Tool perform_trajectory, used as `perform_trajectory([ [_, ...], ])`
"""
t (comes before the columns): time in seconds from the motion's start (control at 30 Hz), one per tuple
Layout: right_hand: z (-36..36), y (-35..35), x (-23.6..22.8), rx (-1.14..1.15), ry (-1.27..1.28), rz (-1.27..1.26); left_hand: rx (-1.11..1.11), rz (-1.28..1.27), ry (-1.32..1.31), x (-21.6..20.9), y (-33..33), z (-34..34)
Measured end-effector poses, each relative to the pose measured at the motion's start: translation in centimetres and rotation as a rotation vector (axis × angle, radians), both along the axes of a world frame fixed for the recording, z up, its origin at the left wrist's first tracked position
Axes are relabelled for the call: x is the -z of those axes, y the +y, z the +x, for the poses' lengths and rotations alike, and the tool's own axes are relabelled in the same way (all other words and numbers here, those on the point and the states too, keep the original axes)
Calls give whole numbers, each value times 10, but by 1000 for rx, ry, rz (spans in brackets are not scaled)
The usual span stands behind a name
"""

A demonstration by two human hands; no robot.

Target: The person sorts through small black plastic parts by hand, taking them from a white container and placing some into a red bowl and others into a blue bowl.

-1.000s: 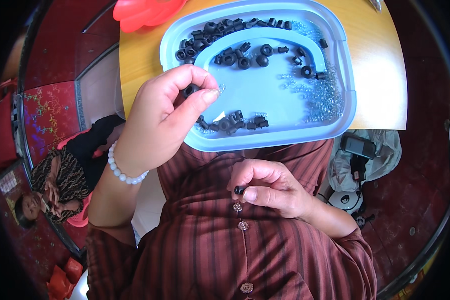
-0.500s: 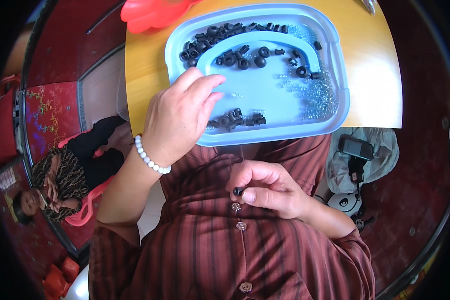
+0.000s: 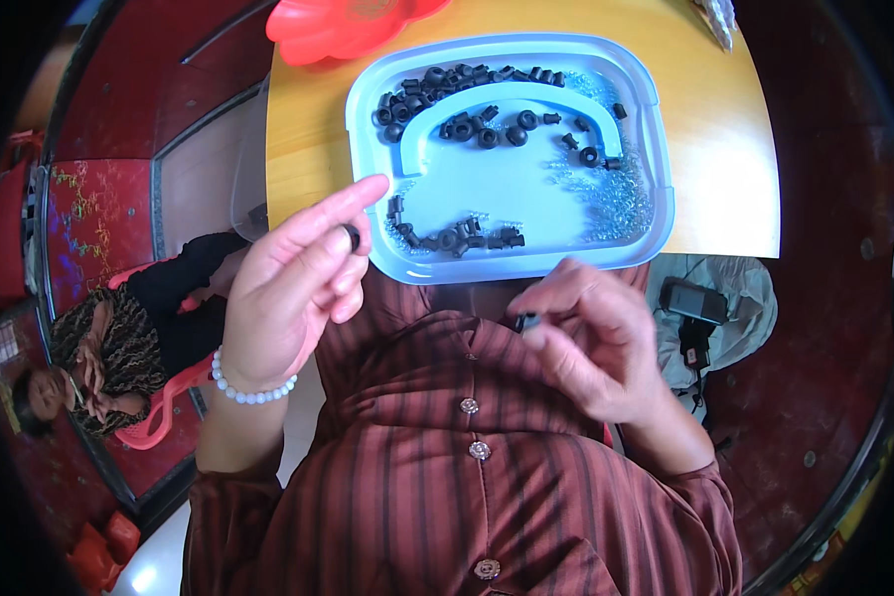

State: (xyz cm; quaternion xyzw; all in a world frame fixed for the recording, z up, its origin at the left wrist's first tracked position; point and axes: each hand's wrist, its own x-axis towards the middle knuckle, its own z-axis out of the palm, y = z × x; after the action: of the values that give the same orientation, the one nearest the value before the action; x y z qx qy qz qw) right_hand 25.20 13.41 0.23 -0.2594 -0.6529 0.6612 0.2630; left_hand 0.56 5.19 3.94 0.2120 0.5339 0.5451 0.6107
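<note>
The left hand point(image 3: 293, 278) is pinching a black piece point(image 3: 352, 238), the right hand point(image 3: 606, 343) a dark fitting point(image 3: 527, 321). Pairing is apparently starting, calling for alignment.

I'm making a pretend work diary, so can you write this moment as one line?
left hand: holding black piece; right hand: holding small dark piece; blue tray: black parts, tiny shiny bits

From my remote post I see the left hand point(image 3: 286, 290) by the pale blue tray's point(image 3: 497, 189) left edge, a black piece point(image 3: 352, 237) between thumb and fingers. On the tray's near side, the right hand point(image 3: 611, 343) pinches a small black part point(image 3: 526, 321). Inside the tray I make out black caps point(image 3: 435, 79), clear bits point(image 3: 621, 207) and a curved blue handle point(image 3: 512, 94); beyond its far left corner sits a red dish point(image 3: 343, 28).
</note>
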Motion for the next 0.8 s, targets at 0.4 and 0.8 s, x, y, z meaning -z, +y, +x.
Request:
perform_trajectory([
  [0.4, -55, 50, 22, 194, -615, 1057, -104, 47, -399, 45, -46, -2],
  [0.8, -79, 41, 6, -46, -748, 1254, -122, 47, -701, 57, -57, 3],
])
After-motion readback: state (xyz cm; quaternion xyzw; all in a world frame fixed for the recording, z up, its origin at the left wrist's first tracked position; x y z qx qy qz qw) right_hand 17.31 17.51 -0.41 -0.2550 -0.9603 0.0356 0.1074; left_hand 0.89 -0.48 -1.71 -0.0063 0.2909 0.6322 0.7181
